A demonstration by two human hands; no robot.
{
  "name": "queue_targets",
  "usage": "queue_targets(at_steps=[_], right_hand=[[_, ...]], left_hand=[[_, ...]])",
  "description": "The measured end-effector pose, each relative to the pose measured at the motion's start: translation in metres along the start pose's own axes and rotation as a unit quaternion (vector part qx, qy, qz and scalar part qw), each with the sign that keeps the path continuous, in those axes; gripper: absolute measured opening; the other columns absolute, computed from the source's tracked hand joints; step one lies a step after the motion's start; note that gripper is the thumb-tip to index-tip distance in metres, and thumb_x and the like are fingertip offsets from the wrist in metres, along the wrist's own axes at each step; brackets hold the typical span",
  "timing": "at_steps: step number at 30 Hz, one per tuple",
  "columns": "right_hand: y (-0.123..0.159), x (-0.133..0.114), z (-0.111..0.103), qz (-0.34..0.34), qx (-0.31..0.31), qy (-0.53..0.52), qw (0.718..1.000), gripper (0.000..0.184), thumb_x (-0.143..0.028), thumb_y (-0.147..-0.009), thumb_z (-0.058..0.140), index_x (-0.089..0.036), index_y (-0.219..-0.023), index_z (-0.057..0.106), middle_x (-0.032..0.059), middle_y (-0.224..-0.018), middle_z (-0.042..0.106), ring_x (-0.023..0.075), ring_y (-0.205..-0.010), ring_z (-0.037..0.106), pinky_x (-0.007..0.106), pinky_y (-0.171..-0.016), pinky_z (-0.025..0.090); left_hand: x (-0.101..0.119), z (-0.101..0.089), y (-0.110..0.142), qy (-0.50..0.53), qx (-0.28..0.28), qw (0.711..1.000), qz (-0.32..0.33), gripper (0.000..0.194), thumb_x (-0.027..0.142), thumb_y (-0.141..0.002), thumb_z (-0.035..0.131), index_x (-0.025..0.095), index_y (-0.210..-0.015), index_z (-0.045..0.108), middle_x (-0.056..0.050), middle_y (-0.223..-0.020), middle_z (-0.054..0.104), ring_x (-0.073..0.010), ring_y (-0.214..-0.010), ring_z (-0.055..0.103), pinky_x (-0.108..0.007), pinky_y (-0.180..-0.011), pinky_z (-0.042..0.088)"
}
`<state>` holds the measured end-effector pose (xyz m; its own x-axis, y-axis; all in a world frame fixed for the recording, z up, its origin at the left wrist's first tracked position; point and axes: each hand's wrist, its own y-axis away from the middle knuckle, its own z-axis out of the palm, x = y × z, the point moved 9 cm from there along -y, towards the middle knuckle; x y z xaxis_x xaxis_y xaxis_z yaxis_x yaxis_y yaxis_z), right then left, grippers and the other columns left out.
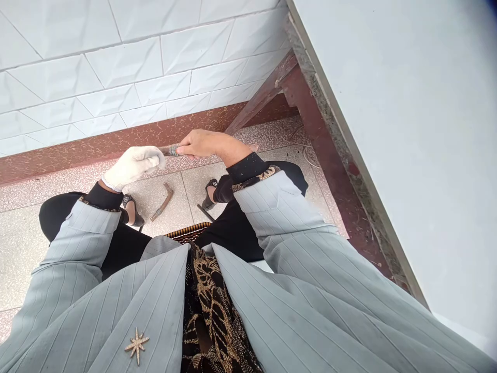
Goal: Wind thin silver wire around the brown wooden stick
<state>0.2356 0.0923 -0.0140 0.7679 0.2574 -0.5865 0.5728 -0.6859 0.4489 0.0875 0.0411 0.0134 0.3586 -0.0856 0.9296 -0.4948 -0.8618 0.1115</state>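
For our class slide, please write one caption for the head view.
A bare right hand grips a brown rod beside the gloved left hand; a bent brown piece lies on the floor.

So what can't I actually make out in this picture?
All in the head view:
Brown rod: full shape, hidden by the gloved left hand and right hand.
Woven piece: nearer part, hidden by the jacket.
White surface: cut off by the picture's right edge.

Brown rod (168,150) — partly hidden by right hand (198,143), end at left hand (134,166) unclear, white tabletop (407,129) cut off at right
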Motion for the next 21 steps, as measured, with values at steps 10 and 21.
queue_targets(at_steps=[10, 21], right_hand=[[0.014, -0.04, 0.046, -0.129, -0.208, -0.077, 0.966, 0.04, -0.036, -0.104, 0.062, -0.016, -0.069, 0.058, -0.0042, -0.058, 0.053, 0.008, -0.053, 0.046, 0.024, -0.059, 0.035], [0.02, -0.045, 0.013, -0.148, -0.062, -0.062, 0.985, 0.035, -0.026, -0.1, 0.063, -0.016, -0.067, 0.059, -0.0037, -0.057, 0.051, 0.0082, -0.057, 0.045, 0.026, -0.062, 0.033]], left_hand=[[-0.014, -0.024, -0.006, -0.025, 0.068, 0.997, -0.018, 0.016, 0.03, -0.087, 0.06, 0.017, -0.088, 0.07, -0.001, -0.069, 0.057, -0.0104, -0.058, 0.041, -0.028, -0.056, 0.034], [-0.055, 0.025, -0.026, -0.005, -0.021, 0.998, -0.064, 0.019, 0.036, -0.086, 0.064, 0.017, -0.082, 0.066, -0.001, -0.07, 0.059, -0.0128, -0.062, 0.048, -0.026, -0.06, 0.04]])
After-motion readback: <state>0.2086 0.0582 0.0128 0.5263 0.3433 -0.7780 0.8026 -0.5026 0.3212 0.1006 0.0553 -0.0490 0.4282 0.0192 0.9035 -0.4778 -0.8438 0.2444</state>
